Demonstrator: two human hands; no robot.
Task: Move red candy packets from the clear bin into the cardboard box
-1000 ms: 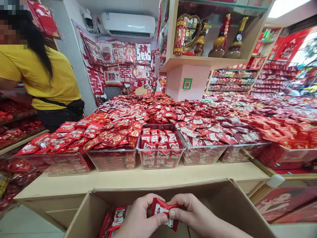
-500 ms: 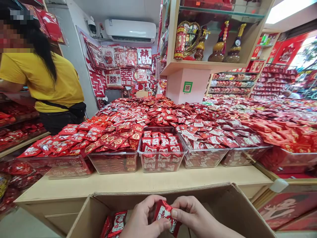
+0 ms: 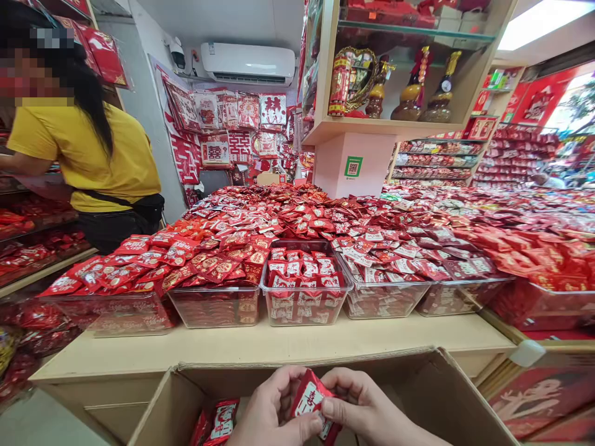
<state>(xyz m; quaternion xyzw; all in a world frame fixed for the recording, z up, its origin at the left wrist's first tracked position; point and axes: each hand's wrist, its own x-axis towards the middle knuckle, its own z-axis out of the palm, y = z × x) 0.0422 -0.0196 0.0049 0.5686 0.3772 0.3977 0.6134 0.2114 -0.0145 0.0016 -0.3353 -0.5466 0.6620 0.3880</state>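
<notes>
Between both hands is a small red candy packet [image 3: 307, 399] with a white label and dark characters. My left hand [image 3: 274, 409] has its fingers closed round the packet's left side, thumb low across its front. On the other side my right hand [image 3: 357, 399] pinches the packet's right edge, thumb on the label. Both hands are above an open cardboard box [image 3: 400, 371]. Inside it at the left lie more red packets [image 3: 222, 422] of like look. Part of the held packet is hidden behind my fingers.
Beyond the box, a pale wooden counter [image 3: 297, 341] bears clear plastic bins [image 3: 307, 310] heaped with red packets. A shelf cabinet [image 3: 395, 127] overhangs from a white pillar [image 3: 332, 167]. A person in a yellow shirt [image 3: 106, 155] stands at the left shelves.
The packet has turned slightly in my fingers, so more of its label characters face me. Both hands keep their hold. The view has shifted very slightly.
</notes>
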